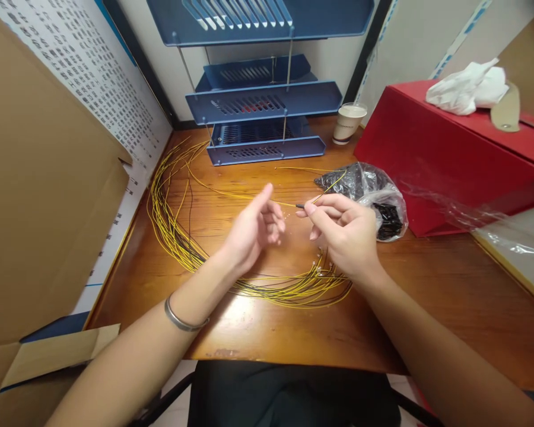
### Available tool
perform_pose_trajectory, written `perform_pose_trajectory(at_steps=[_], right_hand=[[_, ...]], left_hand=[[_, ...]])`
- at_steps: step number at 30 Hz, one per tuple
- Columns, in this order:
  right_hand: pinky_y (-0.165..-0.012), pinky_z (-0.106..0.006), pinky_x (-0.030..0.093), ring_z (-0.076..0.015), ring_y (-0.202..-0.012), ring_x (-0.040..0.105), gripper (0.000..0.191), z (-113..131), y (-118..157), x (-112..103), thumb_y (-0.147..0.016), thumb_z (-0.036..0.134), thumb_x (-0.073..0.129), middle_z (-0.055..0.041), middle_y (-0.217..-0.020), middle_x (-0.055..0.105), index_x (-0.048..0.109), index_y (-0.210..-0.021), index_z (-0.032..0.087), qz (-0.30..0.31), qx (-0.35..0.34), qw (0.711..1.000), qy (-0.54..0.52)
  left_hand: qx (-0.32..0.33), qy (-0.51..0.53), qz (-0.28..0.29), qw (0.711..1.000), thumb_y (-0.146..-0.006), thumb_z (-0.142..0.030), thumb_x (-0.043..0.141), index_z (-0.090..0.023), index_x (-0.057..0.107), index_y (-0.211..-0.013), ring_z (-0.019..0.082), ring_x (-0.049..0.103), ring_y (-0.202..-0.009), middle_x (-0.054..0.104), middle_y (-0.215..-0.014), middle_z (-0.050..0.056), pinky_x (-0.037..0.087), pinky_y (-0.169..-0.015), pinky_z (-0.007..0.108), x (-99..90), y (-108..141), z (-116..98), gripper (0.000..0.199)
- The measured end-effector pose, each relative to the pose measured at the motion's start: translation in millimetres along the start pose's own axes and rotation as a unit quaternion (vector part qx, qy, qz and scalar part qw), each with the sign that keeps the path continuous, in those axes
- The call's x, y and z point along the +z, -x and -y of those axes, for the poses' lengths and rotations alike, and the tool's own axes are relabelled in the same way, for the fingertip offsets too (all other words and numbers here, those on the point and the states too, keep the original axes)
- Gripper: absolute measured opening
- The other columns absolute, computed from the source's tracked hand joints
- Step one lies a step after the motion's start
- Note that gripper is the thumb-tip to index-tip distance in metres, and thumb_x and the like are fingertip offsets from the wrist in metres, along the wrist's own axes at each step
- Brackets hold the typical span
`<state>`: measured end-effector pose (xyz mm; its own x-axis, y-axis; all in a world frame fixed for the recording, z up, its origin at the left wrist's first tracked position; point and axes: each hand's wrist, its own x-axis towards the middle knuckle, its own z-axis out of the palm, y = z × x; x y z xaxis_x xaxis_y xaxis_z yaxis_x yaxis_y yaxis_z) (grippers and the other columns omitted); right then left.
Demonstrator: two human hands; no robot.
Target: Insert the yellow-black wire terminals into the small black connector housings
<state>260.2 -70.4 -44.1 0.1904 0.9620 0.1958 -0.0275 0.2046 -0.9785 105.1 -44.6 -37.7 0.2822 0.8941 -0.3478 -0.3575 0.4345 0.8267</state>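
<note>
My right hand (345,231) pinches a small black sleeve (299,206) between thumb and forefinger, with a thin yellow wire (238,194) running through it. To its left, my left hand (256,228) is half curled with its fingers apart and nothing in it, close beside the wire. A large loop of yellow and dark wires (173,243) curves around both hands on the wooden table, its white-tipped ends lying just below my right hand. Behind my right hand rests a clear plastic bag (362,184) of small black pieces.
A blue tiered tray rack (267,151) stands at the back, with a paper cup (349,123) beside it. A red box (427,154) carrying crumpled white tissue (465,92) is at the right. Cardboard (40,178) rises along the left side of the wooden table (293,338).
</note>
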Motion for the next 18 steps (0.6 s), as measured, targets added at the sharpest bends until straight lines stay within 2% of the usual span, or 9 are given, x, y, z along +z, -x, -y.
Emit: perform_pose_trajectory(at_steps=[3, 5, 9, 14, 18], right_hand=[[-0.042, -0.022, 0.05, -0.0105, -0.047, 0.061, 0.022, -0.9, 0.8, 1.7, -0.069, 0.029, 0.085, -0.0041, -0.07, 0.077, 0.069, -0.076, 0.017, 0.032, 0.029, 0.999, -0.003], [-0.042, -0.021, 0.05, -0.0105, -0.047, 0.061, 0.022, -1.6, 1.3, 2.9, -0.066, 0.027, 0.086, -0.0034, -0.069, 0.077, 0.069, -0.076, 0.017, 0.042, 0.042, 0.998, -0.004], [-0.042, -0.021, 0.05, -0.0086, -0.044, 0.058, 0.02, -1.8, -0.9, 1.0, -0.069, 0.028, 0.084, -0.0051, -0.07, 0.078, 0.069, -0.076, 0.016, 0.025, 0.04, 0.999, 0.001], [-0.042, -0.023, 0.053, -0.0106, -0.044, 0.06, 0.019, 0.2, -8.9, -8.1, -0.069, 0.028, 0.083, -0.0029, -0.064, 0.075, 0.069, -0.076, 0.018, -0.041, 0.015, 0.999, -0.01], [-0.042, -0.025, 0.053, -0.0105, -0.042, 0.056, 0.016, -1.3, -13.5, -13.1, -0.072, 0.028, 0.081, 0.0012, -0.054, 0.067, 0.069, -0.076, 0.018, -0.066, 0.006, 0.998, 0.004]], left_hand=[[0.01, -0.032, 0.058, 0.998, -0.091, -0.055, 0.066, -0.017, 0.058, -0.061, 0.008, 0.048, -0.042, 0.058, -0.053, 0.0, 0.04, -0.048, 0.021, 1.4, -0.3, 13.8, 0.049], [0.035, -0.031, 0.051, 0.998, -0.088, -0.05, 0.07, -0.017, 0.056, -0.06, 0.008, 0.048, -0.043, 0.058, -0.053, 0.0, 0.039, -0.048, 0.02, 0.3, -1.9, 19.3, 0.046], [0.04, 0.017, -0.014, 0.999, -0.095, -0.04, 0.062, -0.018, 0.05, -0.061, 0.008, 0.044, -0.042, 0.052, -0.049, -0.003, 0.04, -0.049, 0.021, -0.3, -2.8, 16.9, 0.042], [0.055, 0.102, -0.107, 0.987, -0.1, -0.034, 0.056, -0.019, 0.045, -0.065, 0.007, 0.037, -0.041, 0.044, -0.051, -0.006, 0.037, -0.047, 0.02, 0.3, -2.3, 4.6, 0.04], [0.047, 0.111, -0.116, 0.986, -0.104, -0.038, 0.05, -0.019, 0.045, -0.066, 0.007, 0.036, -0.039, 0.042, -0.049, -0.006, 0.036, -0.046, 0.02, 2.7, -1.5, 5.5, 0.043]])
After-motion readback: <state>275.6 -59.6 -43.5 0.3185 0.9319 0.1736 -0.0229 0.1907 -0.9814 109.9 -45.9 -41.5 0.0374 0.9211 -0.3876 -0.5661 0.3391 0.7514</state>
